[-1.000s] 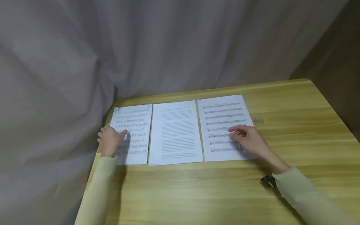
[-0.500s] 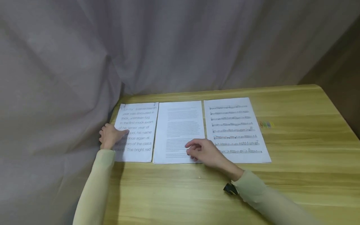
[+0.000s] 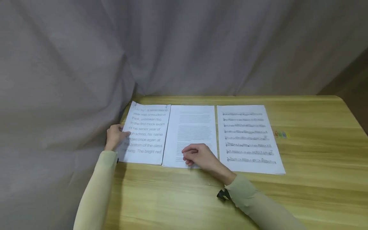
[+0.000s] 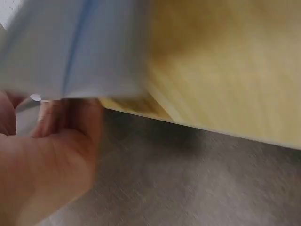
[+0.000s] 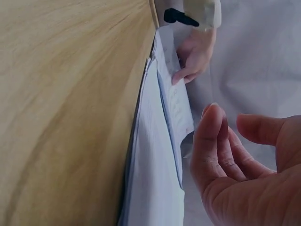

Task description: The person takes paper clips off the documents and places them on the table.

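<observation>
The left hand (image 3: 114, 137) grips the left edge of the large-print paper stack (image 3: 148, 127), thumb on top and fingers beneath. That edge is tilted up; in the left wrist view the raised paper (image 4: 103, 52) is blurred above the hand (image 4: 51, 165). Two clips show at the stack's top corners. Over the lower part of the middle paper stack (image 3: 192, 118) hovers the right hand (image 3: 202, 156), fingers loosely bent and holding nothing. Its thumb and fingertips stand apart in the right wrist view, beside the papers (image 5: 153, 155).
Sheet music (image 3: 247, 140) lies flat to the right of the middle stack. Several coloured paper clips (image 3: 283, 134) are on the wooden table (image 3: 172, 195) beyond it. A grey curtain (image 3: 201, 48) hangs behind the table and along its left side.
The right hand has moved left, from over the sheet music to over the middle stack. The left hand has closed on the large-print stack's left edge, which has risen. The head view has shifted.
</observation>
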Motion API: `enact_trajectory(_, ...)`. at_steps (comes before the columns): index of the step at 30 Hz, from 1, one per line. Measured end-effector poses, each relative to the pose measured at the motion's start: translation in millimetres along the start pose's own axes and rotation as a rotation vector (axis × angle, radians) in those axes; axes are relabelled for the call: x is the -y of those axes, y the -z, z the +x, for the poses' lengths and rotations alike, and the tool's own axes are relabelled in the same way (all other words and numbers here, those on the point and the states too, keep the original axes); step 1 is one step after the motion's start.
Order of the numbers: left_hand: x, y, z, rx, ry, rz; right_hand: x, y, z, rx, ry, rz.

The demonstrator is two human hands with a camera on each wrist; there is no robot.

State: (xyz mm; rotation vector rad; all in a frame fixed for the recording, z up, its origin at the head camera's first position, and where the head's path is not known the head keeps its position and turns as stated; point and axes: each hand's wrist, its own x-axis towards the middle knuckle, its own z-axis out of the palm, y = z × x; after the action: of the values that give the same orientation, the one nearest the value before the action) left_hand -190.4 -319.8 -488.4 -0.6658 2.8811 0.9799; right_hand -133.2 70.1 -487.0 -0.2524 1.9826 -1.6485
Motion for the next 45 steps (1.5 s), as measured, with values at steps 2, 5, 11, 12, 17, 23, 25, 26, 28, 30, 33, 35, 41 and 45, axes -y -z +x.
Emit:
enact_trajectory(2, 2.5, 0.5, -2.1, -0.036, -0.033, -0.022, -1.8, 1.5, 0.3, -0.017, 0.004, 0.008)
enact_trajectory(5, 6.0, 2.0, -5.3, -0.089, -0.075, -0.046, -3.2, 4.8, 0.0, -0.046, 0.016, 0.021)
enact_trajectory(11, 5.6, 10.6, -18.4, -0.191, -0.109, -0.101, -3.8, 13.9, -1.7, -0.126, 0.023, 0.067)
enact_trajectory(12, 4.4, 13.1, -21.7, -0.204, -0.108, -0.110, -4.1, 15.9, -2.0, -0.137, 0.020, 0.072)
enact_trajectory(17, -5.7, 29.2, -41.4, -0.240, -0.088, -0.170, -8.3, 29.1, -4.8, -0.182, 0.016, 0.071)
enact_trajectory(23, -20.9, 52.1, -65.4, -0.209, -0.027, -0.338, -8.0, 50.2, -13.6, -0.221, 0.024, 0.035)
enact_trajectory(25, -25.1, 58.8, -74.2, -0.182, 0.013, -0.416, -5.5, 57.5, -16.6, -0.233, 0.029, 0.022)
enact_trajectory(26, -27.1, 61.5, -78.4, -0.168, 0.032, -0.451, -3.7, 61.2, -18.3, -0.238, 0.035, 0.015)
enact_trajectory(28, -31.1, 64.9, -86.0, -0.134, 0.061, -0.531, 0.8, 68.6, -21.7, -0.254, 0.046, 0.004)
enact_trajectory(30, -36.3, 65.8, -93.7, -0.103, 0.067, -0.606, 7.2, 75.8, -25.8, -0.279, 0.064, -0.004)
enact_trajectory(33, -46.4, 59.5, -102.5, -0.074, 0.024, -0.701, 20.6, 85.1, -31.9, -0.320, 0.105, -0.013)
enact_trajectory(35, -54.0, 51.1, -109.1, -0.042, -0.012, -0.745, 30.4, 90.4, -35.7, -0.349, 0.143, -0.015)
enact_trajectory(41, -69.3, 11.5, -128.8, 0.137, -0.010, -0.765, 53.2, 103.8, -40.4, -0.441, 0.278, -0.076)
enact_trajectory(45, -70.0, 5.7, -129.3, 0.178, -0.004, -0.755, 90.3, 104.8, -13.8, -0.442, 0.337, -0.195)
